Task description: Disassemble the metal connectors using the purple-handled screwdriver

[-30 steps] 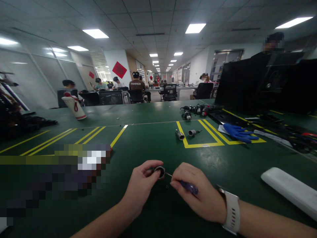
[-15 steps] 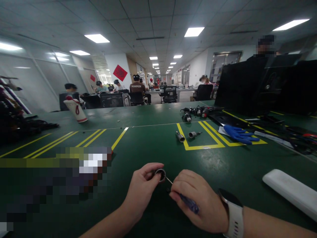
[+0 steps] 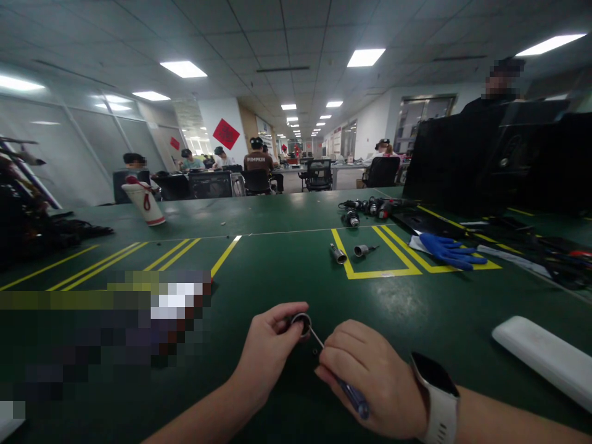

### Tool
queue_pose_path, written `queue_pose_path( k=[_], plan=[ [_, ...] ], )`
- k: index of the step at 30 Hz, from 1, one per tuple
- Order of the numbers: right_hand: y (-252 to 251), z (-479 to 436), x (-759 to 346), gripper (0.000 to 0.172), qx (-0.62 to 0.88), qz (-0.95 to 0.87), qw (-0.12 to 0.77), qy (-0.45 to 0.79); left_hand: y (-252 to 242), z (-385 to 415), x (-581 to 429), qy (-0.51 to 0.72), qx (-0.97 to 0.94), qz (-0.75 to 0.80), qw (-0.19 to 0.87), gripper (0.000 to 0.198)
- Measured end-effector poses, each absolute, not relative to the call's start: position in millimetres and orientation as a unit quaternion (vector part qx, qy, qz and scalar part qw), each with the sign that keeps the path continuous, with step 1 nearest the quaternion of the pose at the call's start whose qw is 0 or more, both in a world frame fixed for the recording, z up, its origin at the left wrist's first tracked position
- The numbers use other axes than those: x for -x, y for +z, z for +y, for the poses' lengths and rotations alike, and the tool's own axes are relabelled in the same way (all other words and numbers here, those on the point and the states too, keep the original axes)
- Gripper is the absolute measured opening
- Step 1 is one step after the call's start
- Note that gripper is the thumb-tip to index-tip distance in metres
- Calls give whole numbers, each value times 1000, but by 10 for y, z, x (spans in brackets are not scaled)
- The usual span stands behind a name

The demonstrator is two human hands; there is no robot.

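Note:
My left hand [image 3: 274, 348] pinches a round metal shell [image 3: 303, 318] between thumb and fingers, its open end facing me. My right hand [image 3: 370, 376] is wrapped round a screwdriver [image 3: 356, 399] with a bluish translucent handle. The thin shaft runs up and left to the shell's right side; I cannot tell exactly where its tip sits. On the table just under the shaft lies a tiny dark ring-shaped piece [image 3: 315, 351]. Farther forward lie a metal cylinder [image 3: 338, 253] and a metal cup-shaped part with a dark stem [image 3: 364, 250].
The green table [image 3: 277, 271] carries yellow tape lines. Dark cabled parts [image 3: 352, 217] and a blue glove [image 3: 451, 251] lie ahead to the right; a white block [image 3: 541, 357] is at right. A paper cup [image 3: 144, 202] stands far left, near a pixelated area. People sit beyond.
The screwdriver's handle end has swung slightly down and my right wrist has turned a little. My left hand still holds the shell in nearly the same place. The view has shifted slightly.

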State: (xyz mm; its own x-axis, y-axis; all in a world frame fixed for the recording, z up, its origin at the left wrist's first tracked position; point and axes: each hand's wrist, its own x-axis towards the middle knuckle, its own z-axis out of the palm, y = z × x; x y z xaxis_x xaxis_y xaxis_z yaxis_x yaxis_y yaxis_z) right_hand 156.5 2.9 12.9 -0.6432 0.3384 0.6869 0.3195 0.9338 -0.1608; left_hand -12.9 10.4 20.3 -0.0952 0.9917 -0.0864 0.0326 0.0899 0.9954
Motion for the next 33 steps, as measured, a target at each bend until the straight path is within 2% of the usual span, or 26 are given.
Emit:
queue_pose_path(
  k=[18,20,23,27,33],
  plan=[
    [145,-8,-1561,11,205,-904,371,56,209,87,115,494,-448,561,490,26],
    [177,-5,-1577,13,213,-886,401,95,203,100,124,495,-446,564,488,25],
    [225,49,-1600,24,300,-810,454,217,197,127,151,499,-438,570,484,27],
    [217,178,-1603,32,410,-708,417,396,207,154,183,496,-420,577,494,31],
    [161,222,-1578,30,406,-706,403,417,226,152,165,493,-404,581,506,29]
  ],
)
